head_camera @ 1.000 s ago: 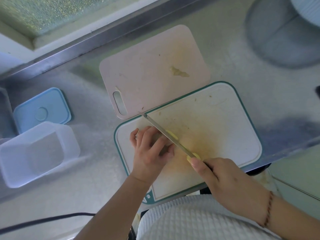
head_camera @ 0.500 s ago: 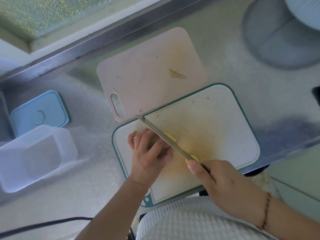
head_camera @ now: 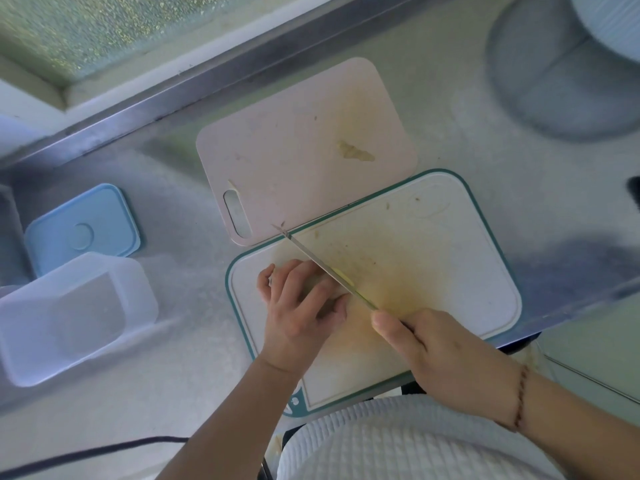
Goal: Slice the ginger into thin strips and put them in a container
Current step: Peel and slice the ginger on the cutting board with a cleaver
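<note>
far left of frame: clear plastic container [head_camera: 69, 317], lid off, sitting on the steel table [head_camera: 180, 368]. its blue lid [head_camera: 83, 226] lies flat just above it, touching or nearly touching the container's upper edge. a dark cable [head_camera: 86, 453] runs along the lower left.

centre, upper: pink cutting board [head_camera: 294, 147] with a handle slot at its lower left. a small pale scrap of ginger peel [head_camera: 355, 151] lies on its right part. the pink board's lower edge overlaps the top edge of the white board.

centre, lower: white cutting board [head_camera: 450, 265] with a teal rim, stained yellow in the middle, its near end hanging over the table edge.

left hand [head_camera: 298, 306] rests on the white board's left part, fingers [head_camera: 294, 275] curled down and clamped on the ginger [head_camera: 313, 282]; only a pale sliver of it shows between the fingers, right against the blade. a thin yellow slice [head_camera: 343, 273] lies on the other side of the blade, touching it.

knife [head_camera: 325, 268] runs diagonally from the pink board's lower edge, tip up-left, down to the right hand. blade sits against the left hand's knuckles.

right hand [head_camera: 446, 355], lower right of centre, wrapped tight round the knife handle, which is hidden inside the grip; thumb lies forward along the blade's base. a braided bracelet [head_camera: 521, 396] on that wrist.

bottom centre: white waffle-weave garment [head_camera: 398, 445].

upper right: a round grey shape [head_camera: 554, 74], blurred, cannot tell what it is.
</note>
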Tool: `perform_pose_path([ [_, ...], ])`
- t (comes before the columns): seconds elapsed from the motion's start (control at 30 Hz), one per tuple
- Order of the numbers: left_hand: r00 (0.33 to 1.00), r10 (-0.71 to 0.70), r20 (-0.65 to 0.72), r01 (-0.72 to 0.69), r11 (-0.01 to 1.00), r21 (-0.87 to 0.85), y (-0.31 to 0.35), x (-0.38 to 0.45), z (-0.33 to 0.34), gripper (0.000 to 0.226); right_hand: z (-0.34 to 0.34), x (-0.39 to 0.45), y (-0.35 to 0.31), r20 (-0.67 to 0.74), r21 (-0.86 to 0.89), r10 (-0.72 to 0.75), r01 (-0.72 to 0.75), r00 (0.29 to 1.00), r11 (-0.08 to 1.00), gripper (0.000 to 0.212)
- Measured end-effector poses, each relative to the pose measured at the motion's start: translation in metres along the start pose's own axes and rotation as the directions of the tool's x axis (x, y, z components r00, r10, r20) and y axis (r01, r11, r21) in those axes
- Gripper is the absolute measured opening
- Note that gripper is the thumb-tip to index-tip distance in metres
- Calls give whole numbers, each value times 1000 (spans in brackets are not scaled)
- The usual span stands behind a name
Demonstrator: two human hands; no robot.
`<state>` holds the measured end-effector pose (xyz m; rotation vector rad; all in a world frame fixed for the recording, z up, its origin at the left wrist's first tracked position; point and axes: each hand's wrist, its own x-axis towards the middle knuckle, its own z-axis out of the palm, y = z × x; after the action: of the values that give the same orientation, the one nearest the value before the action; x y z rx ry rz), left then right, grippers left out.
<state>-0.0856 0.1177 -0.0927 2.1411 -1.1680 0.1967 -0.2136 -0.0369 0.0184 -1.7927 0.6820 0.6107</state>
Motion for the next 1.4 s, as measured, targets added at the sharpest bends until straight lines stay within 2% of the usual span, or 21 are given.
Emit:
perform_pose_path([
  [0.1,1000,-7,7,7,1000,6,-1,-1,1,28,1,-4,16,55,-7,39,-39,998,999,96],
  [0.13,1000,-6,7,6,1000,4,-1,-1,1,27,1,-1,17,56,-8,24,-24,998,1000,92],
  [0.2,1000,-3,4,3,1000,2,-1,0,1,27,0,11,8,27,-12,-32,33,999,999,69],
  [0.27,1000,2,7,-2,1000,7,0,1,0,25,-3,25,-7,38,0,-65,65,997,998,61],
  [0.5,999,13,30,-13,1000,-11,0,-2,-2,24,3,53,-19,25,-37,-118,119,993,992,59],
  [0.57,999,13,35,-13,1000,6,0,-1,-3,22,-4,53,-14,4,4,-110,110,994,994,64],
  [0.67,1000,4,29,-5,1000,23,4,1,-5,24,-25,47,-4,-38,104,-15,19,999,994,64],
  [0.73,999,-34,37,32,998,49,8,3,-7,27,-40,44,-1,-17,224,70,-64,997,972,65],
  [0.83,999,-31,28,27,991,131,22,6,-9,34,-53,38,0,51,308,90,-101,995,946,67],
  [0.9,994,60,93,-71,990,123,37,8,-9,36,-56,31,0,57,303,81,-94,995,948,69],
  [0.97,959,159,233,-191,974,120,49,3,-6,31,-58,22,2,49,315,91,-102,995,943,69],
  [1.07,914,212,346,-279,948,153,55,-6,-3,20,-61,15,10,20,328,118,-118,993,937,69],
  [1.2,923,161,350,-235,955,179,61,-9,-3,14,-72,14,19,-40,427,175,-141,984,893,67],
  [1.4,906,-5,424,-94,973,213,71,7,-1,24,-87,8,23,-53,453,195,-150,979,879,65],
])
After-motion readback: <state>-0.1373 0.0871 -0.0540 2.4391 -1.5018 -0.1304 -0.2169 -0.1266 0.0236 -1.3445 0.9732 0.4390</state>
